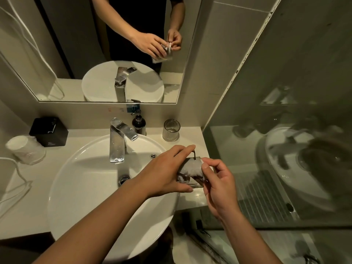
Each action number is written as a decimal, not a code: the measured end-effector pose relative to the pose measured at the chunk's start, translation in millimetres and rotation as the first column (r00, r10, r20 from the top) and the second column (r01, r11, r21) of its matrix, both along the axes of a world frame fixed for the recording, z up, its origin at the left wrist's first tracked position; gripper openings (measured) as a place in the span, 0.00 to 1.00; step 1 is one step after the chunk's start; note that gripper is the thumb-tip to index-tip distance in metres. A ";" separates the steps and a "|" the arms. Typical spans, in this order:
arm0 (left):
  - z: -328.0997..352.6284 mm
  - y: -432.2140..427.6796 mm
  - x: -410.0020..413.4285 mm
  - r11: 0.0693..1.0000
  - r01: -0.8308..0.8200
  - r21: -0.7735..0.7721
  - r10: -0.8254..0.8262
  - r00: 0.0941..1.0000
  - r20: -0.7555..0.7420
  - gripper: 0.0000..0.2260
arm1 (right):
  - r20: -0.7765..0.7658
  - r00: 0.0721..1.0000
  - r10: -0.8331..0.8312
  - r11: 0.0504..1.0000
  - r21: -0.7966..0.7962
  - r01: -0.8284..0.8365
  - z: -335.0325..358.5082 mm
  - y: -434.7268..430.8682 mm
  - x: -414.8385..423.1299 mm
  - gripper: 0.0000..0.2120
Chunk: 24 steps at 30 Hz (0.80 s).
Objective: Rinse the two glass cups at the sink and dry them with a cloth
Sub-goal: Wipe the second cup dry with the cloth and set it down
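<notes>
Your left hand [167, 168] is wrapping around a glass cup [190, 173], fingers over its top side and thumb under it, holding it tilted almost on its side above the right edge of the sink [80, 180] and the counter [28, 206] beside it. Your right hand [217, 185] is meeting the cup from the right, thumb and forefinger pinched at its rim; whether they are gripping the glass itself or something thin at the rim, you cannot tell. Something pale is showing through or inside the glass, too blurred to name. A short dark piece is sticking up just behind the cup at your left fingertips; what it is, you cannot tell.

The second cup [171, 129], ribbed, is standing upright on the counter at the back right corner, well apart from both hands and near the wall. Just left of it a dark soap bottle [139, 122] is standing behind the faucet [119, 140], whose spout is reaching over the basin. No water is running from it. A black box [49, 132] is sitting at the back left of the counter, with a pale wrapped roll [25, 149] lying in front of it. The mirror [106, 54] above is showing both your hands around the cup, and a glass panel [285, 149] is closing the right side.
</notes>
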State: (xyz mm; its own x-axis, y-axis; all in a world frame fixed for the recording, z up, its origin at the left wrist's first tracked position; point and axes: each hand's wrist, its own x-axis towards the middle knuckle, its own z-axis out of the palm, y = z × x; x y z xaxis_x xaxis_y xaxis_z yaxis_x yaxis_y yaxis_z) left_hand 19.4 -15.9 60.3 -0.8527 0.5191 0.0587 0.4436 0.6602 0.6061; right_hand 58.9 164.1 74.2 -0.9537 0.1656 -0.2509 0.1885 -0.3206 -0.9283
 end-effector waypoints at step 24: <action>-21.1 1.0 4.7 0.986 -0.050 0.157 0.048 0.999 0.017 0.36 | 0.000 0.999 -0.052 0.998 0.032 0.052 1.2 5.5 -3.0 0.06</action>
